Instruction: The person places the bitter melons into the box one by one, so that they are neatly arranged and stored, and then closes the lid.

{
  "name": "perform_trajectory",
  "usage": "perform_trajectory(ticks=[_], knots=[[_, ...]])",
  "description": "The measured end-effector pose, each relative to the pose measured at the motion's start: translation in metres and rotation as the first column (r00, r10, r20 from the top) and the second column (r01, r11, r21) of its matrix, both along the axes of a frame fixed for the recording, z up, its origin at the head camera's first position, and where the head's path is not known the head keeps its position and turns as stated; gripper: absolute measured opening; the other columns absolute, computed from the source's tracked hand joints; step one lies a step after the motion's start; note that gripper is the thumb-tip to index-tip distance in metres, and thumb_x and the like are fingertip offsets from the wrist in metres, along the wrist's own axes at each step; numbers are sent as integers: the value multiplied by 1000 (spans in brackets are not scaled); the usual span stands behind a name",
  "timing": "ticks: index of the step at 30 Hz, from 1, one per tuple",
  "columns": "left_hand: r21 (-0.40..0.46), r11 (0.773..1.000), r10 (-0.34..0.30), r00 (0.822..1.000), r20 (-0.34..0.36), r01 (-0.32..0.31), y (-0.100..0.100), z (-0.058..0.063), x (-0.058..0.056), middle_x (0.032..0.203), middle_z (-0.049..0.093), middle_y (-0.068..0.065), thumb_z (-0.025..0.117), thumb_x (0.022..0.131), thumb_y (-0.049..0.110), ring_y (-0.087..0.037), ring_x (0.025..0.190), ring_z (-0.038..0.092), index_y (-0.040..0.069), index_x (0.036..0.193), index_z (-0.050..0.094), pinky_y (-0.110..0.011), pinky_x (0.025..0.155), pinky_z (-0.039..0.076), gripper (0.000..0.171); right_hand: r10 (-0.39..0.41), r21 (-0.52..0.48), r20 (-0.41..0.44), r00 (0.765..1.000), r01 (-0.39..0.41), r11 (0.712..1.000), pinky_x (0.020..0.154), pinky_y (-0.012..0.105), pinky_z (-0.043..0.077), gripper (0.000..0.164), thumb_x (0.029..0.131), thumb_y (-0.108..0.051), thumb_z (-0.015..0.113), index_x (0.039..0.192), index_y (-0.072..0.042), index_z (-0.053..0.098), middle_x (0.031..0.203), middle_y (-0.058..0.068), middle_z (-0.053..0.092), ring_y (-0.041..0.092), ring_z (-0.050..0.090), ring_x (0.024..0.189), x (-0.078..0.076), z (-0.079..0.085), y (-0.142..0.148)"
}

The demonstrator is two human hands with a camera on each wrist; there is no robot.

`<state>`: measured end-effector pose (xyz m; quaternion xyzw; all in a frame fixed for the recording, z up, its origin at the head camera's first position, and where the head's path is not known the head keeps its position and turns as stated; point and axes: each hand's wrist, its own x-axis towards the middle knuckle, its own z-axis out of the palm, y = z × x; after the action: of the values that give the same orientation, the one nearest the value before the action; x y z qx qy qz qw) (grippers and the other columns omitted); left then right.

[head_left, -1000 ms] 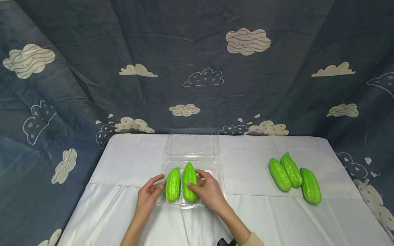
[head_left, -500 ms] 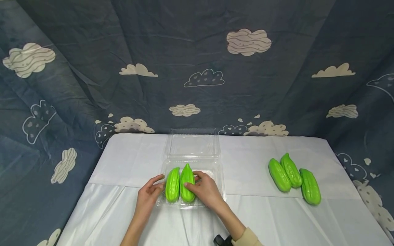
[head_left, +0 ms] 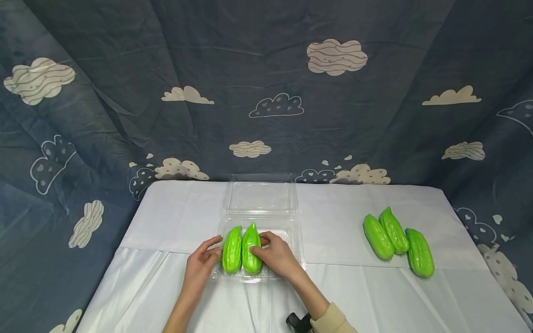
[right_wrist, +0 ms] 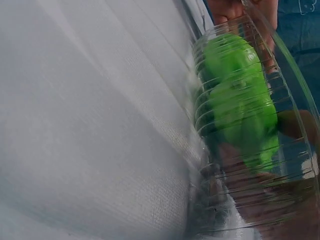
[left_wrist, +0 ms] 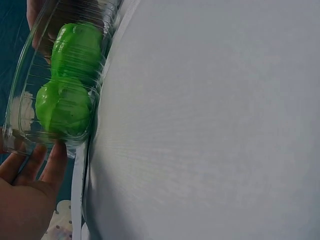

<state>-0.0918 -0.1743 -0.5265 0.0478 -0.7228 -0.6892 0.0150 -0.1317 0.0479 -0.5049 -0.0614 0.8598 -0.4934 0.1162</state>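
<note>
A clear plastic clamshell container (head_left: 287, 226) lies with its lid folded back. Inside, two green bitter melons sit side by side: the left bitter melon (head_left: 232, 249) and the right bitter melon (head_left: 251, 252). My right hand (head_left: 280, 256) holds the right one, thumb on top and fingers along its right side. At the container's left rim, my left hand (head_left: 201, 261) grips the edge with its thumb and fingertips. The left wrist view shows those fingers (left_wrist: 54, 165) against the outer wall. Through the ribbed wall in the right wrist view, the bitter melon (right_wrist: 245, 110) appears beside my right hand.
Three more bitter melons (head_left: 395, 231) lie grouped on the white cloth (head_left: 333, 222) to the right. The container's open lid (head_left: 261, 196) reaches the table's back edge, where a dark cloud-print curtain (head_left: 275, 129) hangs. A black object (head_left: 299, 323) sits by the right sleeve.
My right hand has slid the right bitter melon leftward and slightly nearer, closing the gap to the other, which has shifted a little left. My left hand stays at the rim.
</note>
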Motion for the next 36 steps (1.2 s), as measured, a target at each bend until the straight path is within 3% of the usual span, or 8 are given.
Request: perform_trajectory(ticks=[12, 19, 31, 36], knots=[[-9, 1000, 8, 1000, 3, -8, 1, 0, 0, 124, 64, -19, 60, 95, 0, -25, 112, 63, 3, 130, 61, -20, 90, 48, 36, -2, -51, 55, 998, 5, 999, 60, 29, 53, 56, 87, -25, 71, 131, 4, 55, 99, 12, 62, 15, 63, 71, -1, -3, 0], [-15, 1000, 6, 1000, 2, -6, 1, -1, -1, 125, 63, -19, 59, 95, 0, -27, 113, 62, 4, 131, 61, -21, 91, 48, 36, -2, -87, 79, 997, 9, 996, 61, 34, 58, 56, 88, -22, 70, 135, 4, 51, 107, 17, 61, 14, 66, 70, -1, 0, 0], [-2, 1000, 3, 1000, -13, -3, 0, -1, 0, 124, 64, -20, 58, 95, -1, -28, 115, 61, 3, 130, 61, -21, 91, 48, 36, 9, -40, 86, 996, -6, 999, 63, 32, 55, 58, 90, -27, 69, 136, 3, 50, 112, 18, 62, 16, 67, 71, 0, 5, 1], [-1, 1000, 1, 1000, -13, -1, 0, -1, -1, 121, 66, -18, 58, 95, 0, -27, 114, 61, 4, 130, 62, -21, 92, 48, 35, 2, -26, 59, 998, 0, 1000, 68, 34, 53, 59, 89, -28, 70, 136, 3, 51, 114, 19, 62, 18, 68, 79, 1, 9, 6]])
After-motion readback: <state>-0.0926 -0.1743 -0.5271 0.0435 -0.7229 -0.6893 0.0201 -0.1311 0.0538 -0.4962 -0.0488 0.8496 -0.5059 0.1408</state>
